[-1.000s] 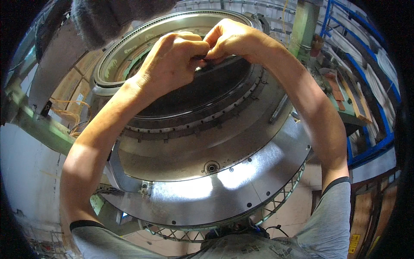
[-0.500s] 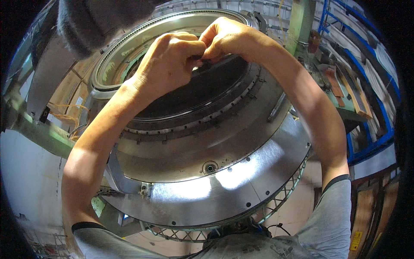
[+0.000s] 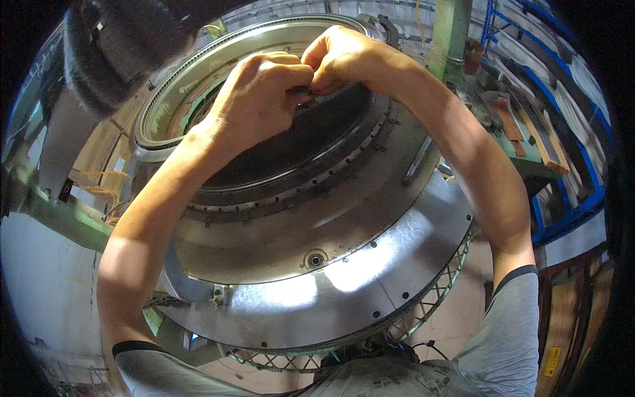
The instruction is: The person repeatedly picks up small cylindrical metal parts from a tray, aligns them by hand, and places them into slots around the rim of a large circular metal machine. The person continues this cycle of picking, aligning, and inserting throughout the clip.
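Note:
Both my arms reach over a large round metal casing (image 3: 264, 241). My left hand (image 3: 261, 92) is closed, its fingers curled inward above the dark inner ring (image 3: 317, 142). Against it, my right hand (image 3: 347, 56) has its fingers bent down in a pinch, thumb and fingertips meeting the left hand's fingers. Whatever lies between the fingertips is hidden or too small to name. Behind the hands rises the casing's pale upper ring (image 3: 149, 112), with a toothed edge.
A polished metal flange (image 3: 264, 324) with bolt holes curves in front of me, a lattice band (image 3: 433, 301) below it. Dark fuzzy material (image 3: 122, 59) hangs close at upper left. Green post (image 3: 452, 40), wooden strips (image 3: 539, 135) and blue racking (image 3: 572, 221) stand at right.
The view has shifted slightly, so the casing sits a little further left. The dark fuzzy material appears lower and further left. My hands keep nearly the same closed pose.

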Demonstrator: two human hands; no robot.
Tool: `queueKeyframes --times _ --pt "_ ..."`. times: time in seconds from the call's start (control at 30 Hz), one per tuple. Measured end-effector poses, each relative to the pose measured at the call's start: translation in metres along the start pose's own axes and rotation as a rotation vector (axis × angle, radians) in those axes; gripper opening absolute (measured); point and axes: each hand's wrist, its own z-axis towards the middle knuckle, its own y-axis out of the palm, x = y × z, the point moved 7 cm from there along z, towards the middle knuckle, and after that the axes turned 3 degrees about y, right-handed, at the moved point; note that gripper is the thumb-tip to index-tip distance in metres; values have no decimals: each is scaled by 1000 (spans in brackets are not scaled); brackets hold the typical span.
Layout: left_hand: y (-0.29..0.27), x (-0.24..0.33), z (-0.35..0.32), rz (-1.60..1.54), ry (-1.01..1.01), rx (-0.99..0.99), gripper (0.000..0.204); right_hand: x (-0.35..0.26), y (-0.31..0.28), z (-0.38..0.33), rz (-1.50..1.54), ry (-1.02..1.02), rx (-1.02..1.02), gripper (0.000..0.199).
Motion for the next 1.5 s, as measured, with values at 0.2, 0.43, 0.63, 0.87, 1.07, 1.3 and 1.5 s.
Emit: queueKeyframes --times 0.2,0.43,0.63,0.87,1.07,1.3,1.5 --pt "-3 -3 -3 23 -90 -13 12 -1 1 -1 -48 -14 60 20" --pt "-7 -12 -11 4 -90 34 19 1 1 0 -19 -23 140 18" --pt "-9 -17 -14 23 -221 74 16 -11 -9 -5 -42 -174 334 13" --pt "-7 -44 -20 -757 -583 332 11 -23 -12 -22 214 -345 664 12" --pt "-3 -54 -34 -1250 -752 177 21 -33 -7 -22 303 -386 390 18" --pt "-6 -55 -33 -1327 -792 107 20 -26 -4 -16 458 -396 223 24" --pt "-6 -48 -32 -1195 -893 186 15 -19 -4 -14 498 -375 215 19"
